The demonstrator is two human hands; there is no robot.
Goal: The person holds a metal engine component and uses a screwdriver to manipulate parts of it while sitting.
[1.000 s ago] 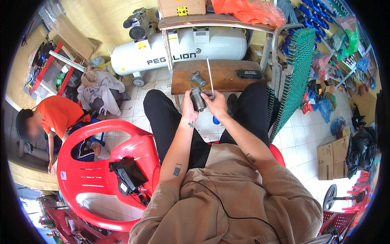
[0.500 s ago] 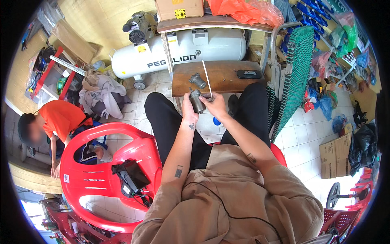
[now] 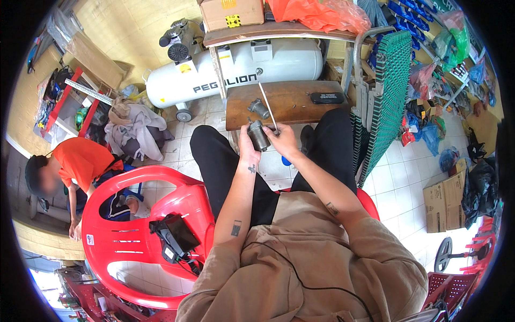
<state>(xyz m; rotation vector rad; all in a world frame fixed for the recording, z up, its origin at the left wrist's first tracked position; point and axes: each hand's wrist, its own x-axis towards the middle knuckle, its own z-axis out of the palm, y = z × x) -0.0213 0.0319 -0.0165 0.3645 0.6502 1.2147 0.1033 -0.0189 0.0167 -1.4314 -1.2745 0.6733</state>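
My left hand (image 3: 247,145) is wrapped round a dark metal cylinder (image 3: 258,137), which looks like a small motor body, held above my lap. In my right hand (image 3: 284,139) is a thin pale rod (image 3: 267,103), pointing up and leaning left; its lower end is hidden by the fingers. The right fingertips are close against the cylinder's side, and I cannot tell whether the rod touches it. Just beyond my hands, a grey metal housing (image 3: 259,109) lies on the low wooden bench (image 3: 295,110).
On the bench sits a black case (image 3: 327,98). A white air compressor (image 3: 284,59) stands behind it. A green folding chair (image 3: 387,102) rises at right. At left, a red plastic chair (image 3: 123,268) holds a black device (image 3: 177,236); beyond it a person in orange (image 3: 83,161) bends over.
The rod's upper end has tipped a little to the left. The cylinder stays in my left hand, and the whole view has shifted slightly.
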